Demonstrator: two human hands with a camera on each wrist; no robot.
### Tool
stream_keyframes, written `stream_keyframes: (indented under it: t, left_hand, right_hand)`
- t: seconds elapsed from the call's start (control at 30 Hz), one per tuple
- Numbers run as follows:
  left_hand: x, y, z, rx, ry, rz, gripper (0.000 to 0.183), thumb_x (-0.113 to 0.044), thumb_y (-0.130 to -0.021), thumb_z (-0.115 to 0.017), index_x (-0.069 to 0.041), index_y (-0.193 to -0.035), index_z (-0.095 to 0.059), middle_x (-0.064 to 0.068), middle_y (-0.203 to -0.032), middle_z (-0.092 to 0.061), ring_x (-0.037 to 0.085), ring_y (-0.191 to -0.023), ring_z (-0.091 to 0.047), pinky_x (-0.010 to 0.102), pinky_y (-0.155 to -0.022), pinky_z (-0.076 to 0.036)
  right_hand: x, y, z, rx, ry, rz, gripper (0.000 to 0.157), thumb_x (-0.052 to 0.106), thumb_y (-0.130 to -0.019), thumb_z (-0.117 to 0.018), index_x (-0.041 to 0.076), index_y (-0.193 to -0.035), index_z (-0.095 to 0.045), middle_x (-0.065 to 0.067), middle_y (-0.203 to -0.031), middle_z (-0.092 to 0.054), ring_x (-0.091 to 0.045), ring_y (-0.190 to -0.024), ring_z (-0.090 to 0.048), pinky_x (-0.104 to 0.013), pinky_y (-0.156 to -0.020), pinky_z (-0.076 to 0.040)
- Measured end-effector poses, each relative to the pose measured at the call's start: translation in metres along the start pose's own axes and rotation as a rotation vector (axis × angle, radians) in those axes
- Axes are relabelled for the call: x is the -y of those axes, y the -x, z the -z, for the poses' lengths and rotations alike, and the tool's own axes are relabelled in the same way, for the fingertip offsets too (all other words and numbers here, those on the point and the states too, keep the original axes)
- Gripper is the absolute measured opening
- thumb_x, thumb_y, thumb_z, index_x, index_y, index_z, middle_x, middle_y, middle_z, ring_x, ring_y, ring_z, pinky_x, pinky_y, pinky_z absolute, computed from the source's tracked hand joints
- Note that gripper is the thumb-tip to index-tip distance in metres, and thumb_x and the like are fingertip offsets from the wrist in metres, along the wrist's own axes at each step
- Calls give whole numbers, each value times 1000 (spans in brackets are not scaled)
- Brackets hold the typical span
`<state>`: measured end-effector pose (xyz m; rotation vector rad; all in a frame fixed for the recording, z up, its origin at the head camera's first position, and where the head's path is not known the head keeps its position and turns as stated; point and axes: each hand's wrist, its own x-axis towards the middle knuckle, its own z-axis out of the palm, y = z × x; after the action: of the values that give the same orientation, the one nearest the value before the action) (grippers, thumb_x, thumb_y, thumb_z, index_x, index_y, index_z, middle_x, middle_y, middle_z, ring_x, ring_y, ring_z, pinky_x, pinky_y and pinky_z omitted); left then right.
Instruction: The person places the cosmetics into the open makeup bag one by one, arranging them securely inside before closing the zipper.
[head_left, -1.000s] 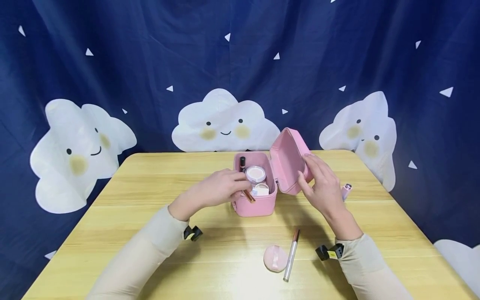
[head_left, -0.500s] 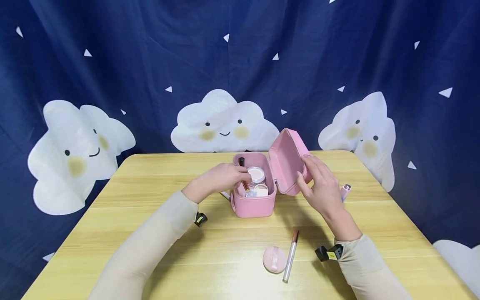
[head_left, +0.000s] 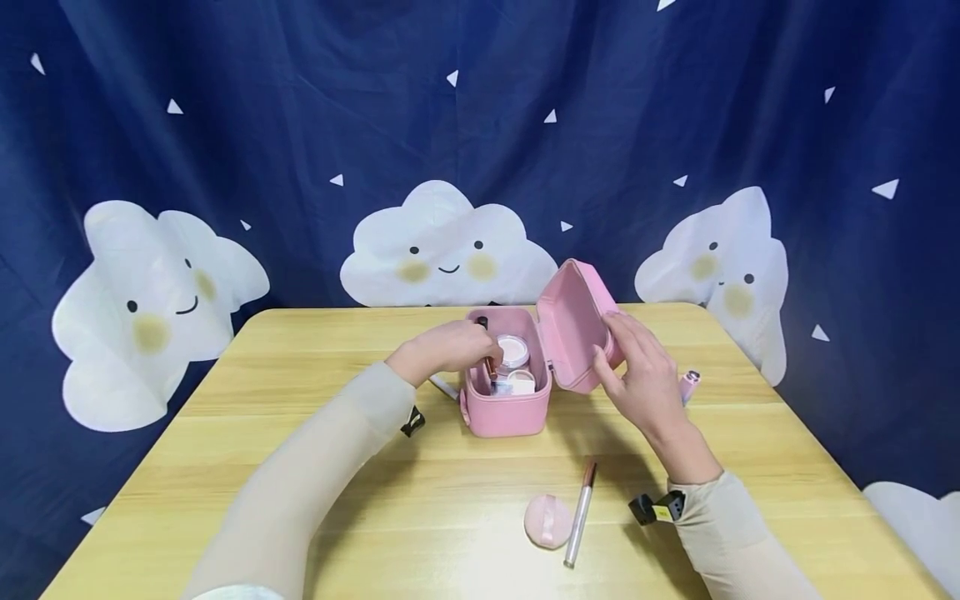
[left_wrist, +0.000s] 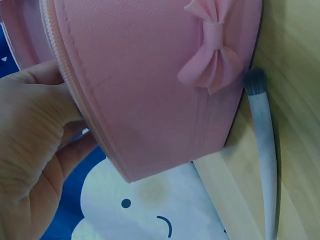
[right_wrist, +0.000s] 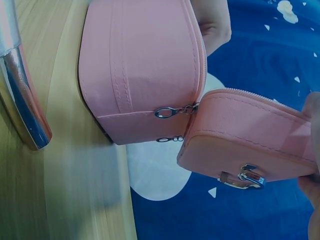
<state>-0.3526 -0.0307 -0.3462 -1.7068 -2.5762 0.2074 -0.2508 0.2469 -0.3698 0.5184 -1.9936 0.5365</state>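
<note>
A pink vanity case [head_left: 510, 415] stands at the table's far middle, its lid [head_left: 576, 333] tilted up to the right. My left hand [head_left: 453, 346] reaches over the case's left rim and pinches a slim copper-coloured tube [head_left: 491, 368] inside; its fingertips are partly hidden. In the left wrist view the left fingers [left_wrist: 75, 105] go behind the zipped rim. Beside them in the case lie a round clear compact [head_left: 513, 352], a small white-labelled jar [head_left: 521, 382] and a black-topped tube [head_left: 482, 322]. My right hand [head_left: 641, 375] grips the lid's edge between thumb and fingers.
A pink powder puff [head_left: 547, 522] and a silver tube with a copper cap [head_left: 581, 515] lie near the front. A makeup brush [left_wrist: 262, 135] lies left of the case, near its bow [left_wrist: 214, 47]. A pink-lilac tube [head_left: 688, 386] is behind my right hand.
My left hand has moved right and farther into the case, taking the copper-coloured tube from above the front rim to inside. My right hand and the lid have stayed put.
</note>
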Motion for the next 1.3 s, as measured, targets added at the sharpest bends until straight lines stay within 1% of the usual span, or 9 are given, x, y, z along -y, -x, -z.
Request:
stream_keyframes:
  t: [0.13,0.3,0.4,0.5,0.67,0.8,0.93,1.13,1.3]
  left_hand:
    - [1,-2,-1,53,1,43,22,-5,-91,-64,-22,-98,-75,-8,-89,-70,8,-78,-62,26,-76,-53]
    - [0,-3,-1,123,55,130,23,-4,-90,-62,-21,-97,-76,-6,-93,-70,11,-83,-63,28,-77,-52]
    - [1,-2,-4,116,74,152,25,-1,-88,-61,-19,-99,-75,-5,-95,-70,13,-85,-63,30,-79,-52]
    - [5,2,-9,45,112,146,21,-4,-91,-62,-16,-104,-73,-5,-97,-70,14,-87,-63,31,-82,-52]
    - [11,15,-16,-165,216,168,21,-13,-93,-66,-10,-113,-69,2,-109,-69,20,-98,-64,37,-90,-51]
    - [16,27,-19,-284,217,197,23,-17,-95,-64,-11,-117,-68,4,-114,-67,22,-106,-63,38,-96,-49]
    - [22,38,-23,-327,227,234,22,-20,-96,-64,-13,-116,-68,3,-113,-67,21,-107,-62,39,-97,-48]
    - [30,53,-36,-375,247,302,24,-17,-95,-63,-8,-117,-68,6,-114,-67,25,-109,-61,42,-98,-48]
    - [34,62,-48,-372,264,332,22,-17,-95,-63,-8,-115,-69,6,-114,-67,24,-111,-61,41,-99,-47]
  right_hand:
    - [1,0,-1,-7,-14,3,44,23,-86,-60,3,-125,-65,-16,-124,-64,-36,-115,-59,-57,-93,-48]
    - [1,-1,-2,11,-4,-5,44,26,-88,-58,2,-124,-64,-16,-124,-64,-36,-115,-59,-56,-94,-48]
    - [1,0,-1,27,-1,-11,45,27,-88,-58,2,-125,-64,-16,-124,-64,-35,-116,-59,-55,-94,-48]
    - [2,0,-1,13,-7,-8,44,26,-87,-59,3,-124,-65,-16,-124,-64,-35,-115,-59,-56,-93,-49]
    - [3,-3,-2,-36,-24,19,43,23,-85,-60,3,-123,-66,-15,-123,-65,-35,-114,-60,-57,-90,-50]
    - [4,-4,-2,-41,-29,28,43,22,-86,-59,2,-123,-65,-15,-123,-65,-35,-114,-60,-57,-90,-50]
    - [3,-4,-2,-41,-29,22,43,22,-85,-60,2,-123,-66,-15,-122,-65,-35,-114,-60,-57,-91,-49]
    - [3,-3,-1,-44,-27,18,43,22,-85,-60,1,-123,-66,-15,-122,-65,-36,-113,-61,-56,-91,-49]
    - [3,-3,-1,-45,-32,18,43,21,-84,-61,2,-123,-66,-14,-122,-66,-35,-114,-61,-56,-92,-49]
